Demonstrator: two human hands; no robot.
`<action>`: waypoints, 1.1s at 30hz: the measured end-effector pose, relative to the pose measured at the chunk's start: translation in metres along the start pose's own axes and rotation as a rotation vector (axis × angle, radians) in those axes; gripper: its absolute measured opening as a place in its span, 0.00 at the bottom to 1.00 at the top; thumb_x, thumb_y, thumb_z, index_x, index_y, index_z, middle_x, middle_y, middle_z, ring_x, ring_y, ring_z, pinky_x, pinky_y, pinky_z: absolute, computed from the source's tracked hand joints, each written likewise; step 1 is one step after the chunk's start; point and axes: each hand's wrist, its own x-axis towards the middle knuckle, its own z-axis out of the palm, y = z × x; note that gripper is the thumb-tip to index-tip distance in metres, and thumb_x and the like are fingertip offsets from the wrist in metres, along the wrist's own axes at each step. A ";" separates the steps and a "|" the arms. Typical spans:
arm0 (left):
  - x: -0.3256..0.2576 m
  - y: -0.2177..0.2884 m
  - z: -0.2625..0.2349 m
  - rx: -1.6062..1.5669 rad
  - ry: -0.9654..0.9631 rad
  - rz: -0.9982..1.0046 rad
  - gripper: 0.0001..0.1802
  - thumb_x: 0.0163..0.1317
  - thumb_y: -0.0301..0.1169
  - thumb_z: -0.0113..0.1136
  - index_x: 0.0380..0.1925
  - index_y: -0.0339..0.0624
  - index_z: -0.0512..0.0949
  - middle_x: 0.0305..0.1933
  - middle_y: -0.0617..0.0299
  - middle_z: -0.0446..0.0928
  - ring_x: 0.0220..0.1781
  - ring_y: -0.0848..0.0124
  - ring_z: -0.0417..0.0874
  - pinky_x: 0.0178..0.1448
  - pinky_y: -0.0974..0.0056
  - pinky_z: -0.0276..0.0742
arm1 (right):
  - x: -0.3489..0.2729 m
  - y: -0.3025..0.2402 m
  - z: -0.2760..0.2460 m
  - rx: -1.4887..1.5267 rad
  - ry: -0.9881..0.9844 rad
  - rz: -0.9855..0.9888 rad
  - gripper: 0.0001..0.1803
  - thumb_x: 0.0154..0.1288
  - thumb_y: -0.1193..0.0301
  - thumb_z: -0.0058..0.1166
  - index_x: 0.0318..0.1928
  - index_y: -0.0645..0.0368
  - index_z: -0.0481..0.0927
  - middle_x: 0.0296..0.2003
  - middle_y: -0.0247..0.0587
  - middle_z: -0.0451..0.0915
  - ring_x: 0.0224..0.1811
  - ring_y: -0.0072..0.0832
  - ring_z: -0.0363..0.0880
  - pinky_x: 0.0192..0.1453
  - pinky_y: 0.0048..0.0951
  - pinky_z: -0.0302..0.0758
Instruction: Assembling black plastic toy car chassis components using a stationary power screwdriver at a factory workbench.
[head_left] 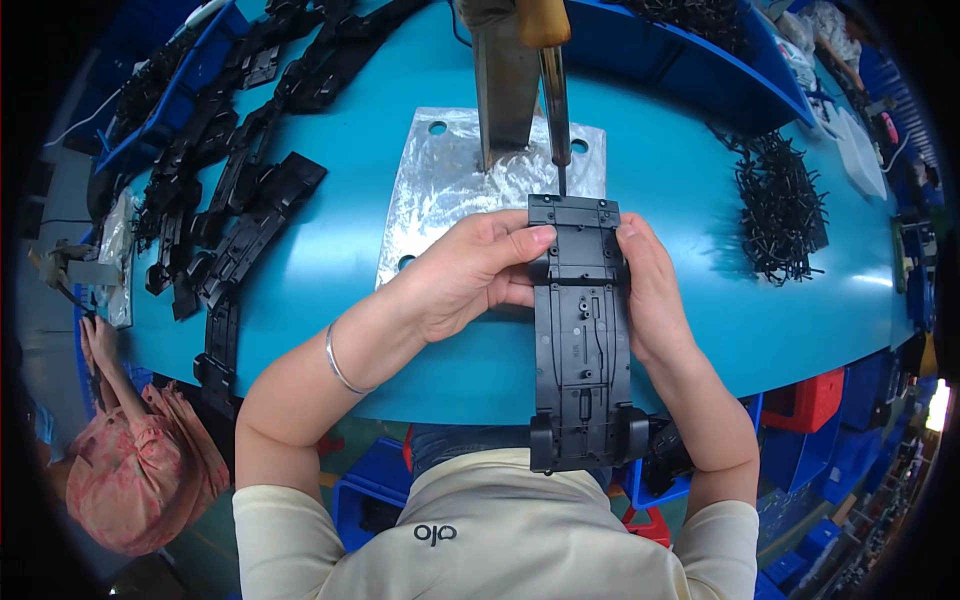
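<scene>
While the left hand (478,268) pinches a long black plastic part (585,335) near its far end, thumb flat on the ribbed face and fingers partly hidden at the edge, the right hand (652,290) clasps the opposite edge, thumb tip by the far right corner, remaining fingers mostly out of sight. Location of part: between the two hands, near end extending past both wrists. Just beyond the fingertips, a slim metal shaft (555,110) points down at the part's far edge; contact cannot be determined from this angle. Left of the shaft stands a metal bracket (503,90). Under and beyond the left hand: silvery plate (440,180) with round holes, on a teal tabletop (340,265). Well left of that hand, similar black parts (265,215) lie in rough rows; farther out, a co-worker (145,480). Well right of the right hand: heap of thin black pieces (780,205). Beyond the same hand, a blue bin (690,75). Silver bangle (343,362) sits up the arm from the left hand.
</scene>
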 end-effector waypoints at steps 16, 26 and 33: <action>0.012 -0.002 0.004 0.057 0.036 0.077 0.19 0.59 0.39 0.40 0.38 0.32 0.66 0.35 0.57 0.71 0.35 0.72 0.75 0.42 0.68 0.72 | 0.011 0.003 -0.015 -0.153 -0.029 -0.133 0.12 0.60 0.65 0.30 0.35 0.60 0.63 0.29 0.34 0.67 0.31 0.15 0.65 0.37 0.16 0.64; 0.010 0.000 0.001 0.079 0.053 0.065 0.19 0.58 0.40 0.40 0.38 0.33 0.66 0.34 0.58 0.71 0.34 0.73 0.75 0.41 0.68 0.72 | 0.012 0.003 -0.009 -0.132 -0.051 -0.146 0.10 0.61 0.68 0.28 0.33 0.60 0.62 0.26 0.30 0.65 0.28 0.12 0.59 0.34 0.15 0.60; 0.011 0.004 0.001 0.065 0.021 0.053 0.19 0.57 0.40 0.42 0.38 0.32 0.67 0.36 0.58 0.71 0.37 0.73 0.74 0.41 0.67 0.73 | 0.012 0.003 -0.011 -0.157 -0.040 -0.158 0.10 0.61 0.67 0.28 0.33 0.60 0.62 0.25 0.30 0.64 0.28 0.12 0.58 0.34 0.16 0.59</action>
